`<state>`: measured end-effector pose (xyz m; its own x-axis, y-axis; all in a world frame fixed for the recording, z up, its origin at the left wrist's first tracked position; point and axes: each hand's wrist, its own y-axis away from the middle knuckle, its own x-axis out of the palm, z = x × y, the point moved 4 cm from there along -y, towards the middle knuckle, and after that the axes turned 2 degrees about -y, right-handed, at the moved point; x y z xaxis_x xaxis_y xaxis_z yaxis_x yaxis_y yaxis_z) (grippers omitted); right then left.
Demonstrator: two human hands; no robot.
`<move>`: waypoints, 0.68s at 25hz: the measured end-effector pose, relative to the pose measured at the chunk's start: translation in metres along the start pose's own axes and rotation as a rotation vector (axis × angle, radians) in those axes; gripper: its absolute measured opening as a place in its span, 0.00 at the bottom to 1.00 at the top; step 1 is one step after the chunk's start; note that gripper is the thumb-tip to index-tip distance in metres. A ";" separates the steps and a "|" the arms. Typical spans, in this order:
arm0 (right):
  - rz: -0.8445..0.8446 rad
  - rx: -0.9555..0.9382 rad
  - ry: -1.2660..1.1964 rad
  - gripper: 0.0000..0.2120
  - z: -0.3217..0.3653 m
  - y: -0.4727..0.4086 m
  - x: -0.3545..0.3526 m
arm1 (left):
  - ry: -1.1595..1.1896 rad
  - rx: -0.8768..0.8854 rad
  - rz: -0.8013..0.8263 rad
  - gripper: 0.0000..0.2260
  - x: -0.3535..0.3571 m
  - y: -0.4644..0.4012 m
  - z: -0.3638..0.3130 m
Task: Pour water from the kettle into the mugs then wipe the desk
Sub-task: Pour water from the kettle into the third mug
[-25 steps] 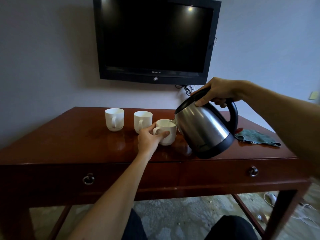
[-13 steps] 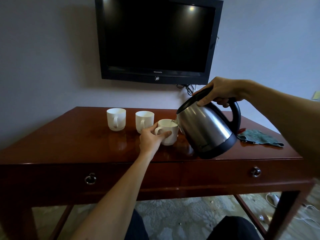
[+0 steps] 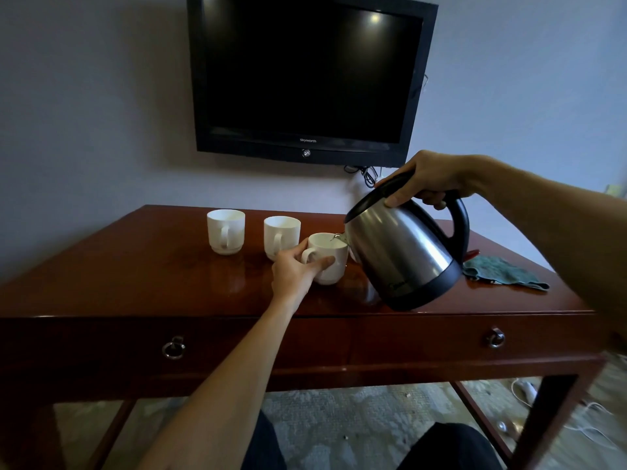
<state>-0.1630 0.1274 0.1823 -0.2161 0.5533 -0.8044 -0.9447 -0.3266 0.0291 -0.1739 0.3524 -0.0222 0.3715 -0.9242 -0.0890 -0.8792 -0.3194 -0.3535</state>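
Observation:
Three white mugs stand on the dark red wooden desk (image 3: 135,266). My left hand (image 3: 295,271) grips the nearest mug (image 3: 330,262) by its handle side. My right hand (image 3: 431,179) holds the black handle of the steel kettle (image 3: 403,256), thumb on the lid. The kettle is tilted left, its spout over this mug's rim, and water runs into it. The other two mugs, the far left mug (image 3: 225,232) and the middle mug (image 3: 280,234), stand behind to the left.
A green cloth (image 3: 502,274) lies on the desk's right side, with something red at its far edge. A black TV (image 3: 305,72) hangs on the wall above. The desk has two drawer pulls in front. White cables lie on the floor at the right.
Hands, kettle and mug keep nearly the same pose; the kettle stays tilted over the near mug. The view has shifted slightly.

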 end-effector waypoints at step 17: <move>0.007 0.002 0.025 0.20 0.003 -0.001 -0.001 | -0.002 -0.002 -0.001 0.32 0.000 -0.001 0.002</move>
<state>-0.1627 0.1291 0.1846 -0.2169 0.5319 -0.8186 -0.9436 -0.3291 0.0362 -0.1725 0.3526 -0.0238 0.3730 -0.9234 -0.0908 -0.8796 -0.3208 -0.3513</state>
